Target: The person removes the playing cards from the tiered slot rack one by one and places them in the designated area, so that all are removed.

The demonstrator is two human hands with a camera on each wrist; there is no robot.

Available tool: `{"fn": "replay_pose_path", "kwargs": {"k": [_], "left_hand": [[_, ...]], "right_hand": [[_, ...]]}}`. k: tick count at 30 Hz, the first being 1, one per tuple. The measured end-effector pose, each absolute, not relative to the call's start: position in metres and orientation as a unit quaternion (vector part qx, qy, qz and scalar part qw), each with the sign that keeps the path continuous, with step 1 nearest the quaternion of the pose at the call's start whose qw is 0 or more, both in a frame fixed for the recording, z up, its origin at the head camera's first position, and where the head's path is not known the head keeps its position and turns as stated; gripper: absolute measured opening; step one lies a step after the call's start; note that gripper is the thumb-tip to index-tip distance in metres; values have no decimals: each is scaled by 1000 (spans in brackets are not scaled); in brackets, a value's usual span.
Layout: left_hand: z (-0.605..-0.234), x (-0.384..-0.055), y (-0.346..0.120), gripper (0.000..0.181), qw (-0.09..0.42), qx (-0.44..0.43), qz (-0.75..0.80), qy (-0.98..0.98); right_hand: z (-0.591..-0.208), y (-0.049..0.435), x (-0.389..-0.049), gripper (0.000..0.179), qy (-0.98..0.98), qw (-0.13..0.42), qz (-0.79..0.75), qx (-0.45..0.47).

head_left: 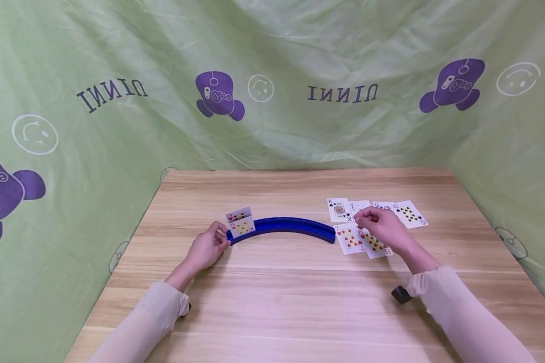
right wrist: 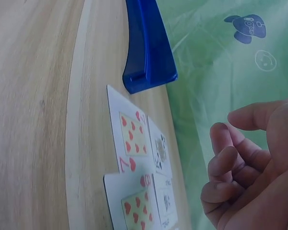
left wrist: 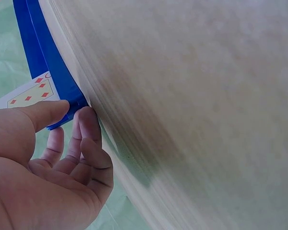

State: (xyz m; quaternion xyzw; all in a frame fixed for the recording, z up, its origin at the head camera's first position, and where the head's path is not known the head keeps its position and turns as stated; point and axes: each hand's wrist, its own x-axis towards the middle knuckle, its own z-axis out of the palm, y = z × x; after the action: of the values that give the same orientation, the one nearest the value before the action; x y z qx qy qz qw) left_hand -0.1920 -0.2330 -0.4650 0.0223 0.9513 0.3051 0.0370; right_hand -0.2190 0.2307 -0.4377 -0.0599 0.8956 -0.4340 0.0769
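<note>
A glossy blue curved card holder [head_left: 295, 225] lay on the wood-grained table [head_left: 277, 302], bowed away from the person, with a groove running along its length. At its left end stood a diamond card [head_left: 242, 228] with a yellow centre panel, tilted slightly back; a second card [head_left: 238, 216] showed above and behind it, its rank too small to read.

Beside the holder's right end, face-up cards lay in two rough rows. The nearer row had the seven of hearts [head_left: 348, 239], close to the holder's tip, and the eight of hearts [head_left: 376, 249], which overlapped it. The farther row ran from a black king [head_left: 338, 210] to a black ten [head_left: 407, 214], with two partly hidden cards between them.

The left hand [head_left: 206, 247] pinched the holder's left end between thumb and forefinger, the other fingers bent beneath. The right hand [head_left: 381, 227] hung above the cards, palm turned inward and fingers loosely curled, the thumb tip near the forefinger with a small gap and nothing gripped. The hands were well apart, both forearms reaching forward in pale sleeves [head_left: 463, 302] pushed up past the wrists.
</note>
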Motion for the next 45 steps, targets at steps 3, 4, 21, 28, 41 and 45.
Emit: {"fn": "replay_pose_path", "kwargs": {"k": [3,4,21,28,41,45], "left_hand": [[-465,-192,-233,25,37,22,307,951],[-465,-192,-233,25,37,22,307,951],[-467,-192,-233,25,35,22,308,951],[-467,-192,-233,25,34,22,306,951],[-467,-192,-234,25,30,22,310,950],[-467,-192,-234,25,34,19,312,949]], "right_hand": [[-437,224,-220,29,890,75,-445,-64],[-437,222,-221,28,888,74,-449,-66],[-431,174,-230,21,862,66,-492,-101],[-431,159,-233,22,856,72,-500,-111],[-426,135,-233,19,853,60,-502,-131],[-425,126,-234,20,850,62,-505,-135]]}}
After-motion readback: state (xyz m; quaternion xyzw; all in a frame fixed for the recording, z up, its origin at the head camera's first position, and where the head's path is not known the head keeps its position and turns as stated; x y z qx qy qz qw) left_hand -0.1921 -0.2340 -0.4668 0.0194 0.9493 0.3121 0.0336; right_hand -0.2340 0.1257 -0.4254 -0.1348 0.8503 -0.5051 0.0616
